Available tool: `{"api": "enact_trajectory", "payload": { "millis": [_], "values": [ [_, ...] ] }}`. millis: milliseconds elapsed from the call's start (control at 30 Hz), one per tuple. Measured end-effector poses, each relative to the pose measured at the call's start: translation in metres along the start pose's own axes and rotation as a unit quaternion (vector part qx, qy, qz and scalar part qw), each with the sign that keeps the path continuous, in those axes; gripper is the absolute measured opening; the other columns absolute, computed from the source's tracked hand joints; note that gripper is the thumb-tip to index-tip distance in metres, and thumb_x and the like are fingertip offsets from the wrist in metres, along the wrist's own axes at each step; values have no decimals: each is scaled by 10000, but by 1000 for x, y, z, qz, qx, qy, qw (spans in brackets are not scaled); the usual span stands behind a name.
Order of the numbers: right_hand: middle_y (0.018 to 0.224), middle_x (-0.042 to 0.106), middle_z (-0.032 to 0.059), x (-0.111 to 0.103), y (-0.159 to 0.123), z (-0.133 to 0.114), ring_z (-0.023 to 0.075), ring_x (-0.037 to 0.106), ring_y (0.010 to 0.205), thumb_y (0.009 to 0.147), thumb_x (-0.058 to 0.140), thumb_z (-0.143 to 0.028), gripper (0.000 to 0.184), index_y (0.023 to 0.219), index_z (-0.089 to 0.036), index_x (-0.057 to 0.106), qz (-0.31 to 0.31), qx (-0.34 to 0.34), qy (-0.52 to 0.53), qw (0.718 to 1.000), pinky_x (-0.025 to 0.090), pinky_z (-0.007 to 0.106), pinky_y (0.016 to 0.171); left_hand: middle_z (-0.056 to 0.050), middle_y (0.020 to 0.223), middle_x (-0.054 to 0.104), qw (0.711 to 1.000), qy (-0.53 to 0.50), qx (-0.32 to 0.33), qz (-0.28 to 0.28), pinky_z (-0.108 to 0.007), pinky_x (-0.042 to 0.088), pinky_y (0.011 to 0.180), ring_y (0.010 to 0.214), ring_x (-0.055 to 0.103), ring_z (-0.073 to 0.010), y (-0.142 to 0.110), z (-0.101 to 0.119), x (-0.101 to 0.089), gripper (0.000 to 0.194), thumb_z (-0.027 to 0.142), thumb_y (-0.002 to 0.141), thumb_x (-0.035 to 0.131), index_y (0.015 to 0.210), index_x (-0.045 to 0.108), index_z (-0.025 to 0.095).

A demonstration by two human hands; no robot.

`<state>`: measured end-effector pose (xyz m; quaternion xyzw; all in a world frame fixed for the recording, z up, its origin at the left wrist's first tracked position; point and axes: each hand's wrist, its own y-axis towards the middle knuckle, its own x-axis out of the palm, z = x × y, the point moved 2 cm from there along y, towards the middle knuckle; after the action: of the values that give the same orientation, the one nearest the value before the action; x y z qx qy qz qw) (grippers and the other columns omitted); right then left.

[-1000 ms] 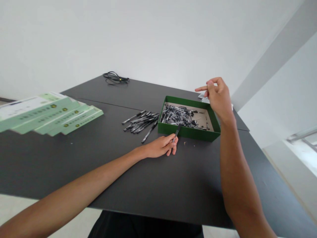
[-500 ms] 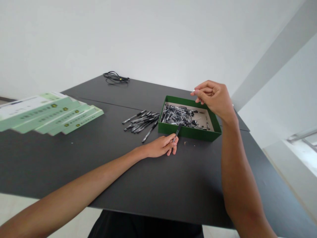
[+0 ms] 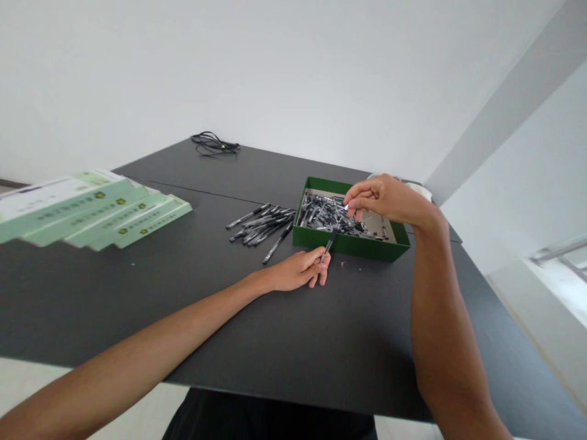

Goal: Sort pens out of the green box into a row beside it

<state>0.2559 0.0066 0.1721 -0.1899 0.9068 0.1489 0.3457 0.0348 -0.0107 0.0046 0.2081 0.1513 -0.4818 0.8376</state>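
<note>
My left hand (image 3: 302, 269) rests on the dark table, closed around a black pen (image 3: 329, 240) that points up toward the near wall of a green box (image 3: 353, 245). Inside the box lies a jumble of black and clear pen parts (image 3: 323, 211). Over the box's right half hangs my right hand (image 3: 373, 197), its thumb and fingers pinched on a tiny white piece (image 3: 346, 208) too small to name. A pile of pens (image 3: 263, 225) lies left of the box, with one pen (image 3: 277, 244) lying apart at its near side.
Fanned green-and-white booklets or boxes (image 3: 110, 211) lie at the left of the table (image 3: 220, 330). A coiled black cable (image 3: 213, 143) sits at the far edge. Something whitish (image 3: 419, 190) shows behind my right wrist. Small crumbs lie before the box.
My right hand has moved down and slightly left, from above the box's far edge to just over the pen parts, still pinching the white piece. My left hand has stayed still.
</note>
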Motion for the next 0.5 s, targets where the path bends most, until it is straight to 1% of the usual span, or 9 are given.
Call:
{"api": "enact_trajectory", "payload": {
  "millis": [167, 300, 433, 500],
  "values": [
    [732, 761, 27, 3, 2, 2, 164, 695, 646, 834, 789, -354, 137, 858, -220, 806, -17, 9, 2, 1000, 561, 319, 621, -48, 880, 721, 1000, 0, 1, -4, -231, 468, 622, 589, 609, -105, 0, 2, -1, 357, 540, 1103, 349, 1024, 443, 204],
    [735, 761, 22, 5, 5, 6, 166, 691, 649, 833, 767, -354, 139, 859, -224, 808, -49, 9, -6, 999, 551, 316, 616, -49, 886, 721, 1000, 2, 0, -6, -233, 474, 632, 592, 609, -104, 0, 2, -1, 343, 523, 1108, 345, 1019, 438, 205],
    [718, 754, 14, 7, 6, 6, 165, 680, 635, 784, 796, -360, 138, 833, -232, 807, -46, 16, 10, 999, 545, 314, 605, -44, 881, 721, 1000, 3, 0, -6, -235, 479, 635, 589, 610, -105, 0, 2, -1, 340, 522, 1109, 343, 1024, 438, 206],
    [710, 750, 11, 10, 6, 3, 164, 677, 636, 782, 792, -350, 121, 821, -236, 807, -50, 18, 9, 999, 541, 313, 607, -45, 884, 722, 1000, 3, -1, -5, -234, 477, 629, 589, 612, -106, 0, 2, -1, 340, 523, 1108, 346, 1025, 439, 206]
  ]
}}
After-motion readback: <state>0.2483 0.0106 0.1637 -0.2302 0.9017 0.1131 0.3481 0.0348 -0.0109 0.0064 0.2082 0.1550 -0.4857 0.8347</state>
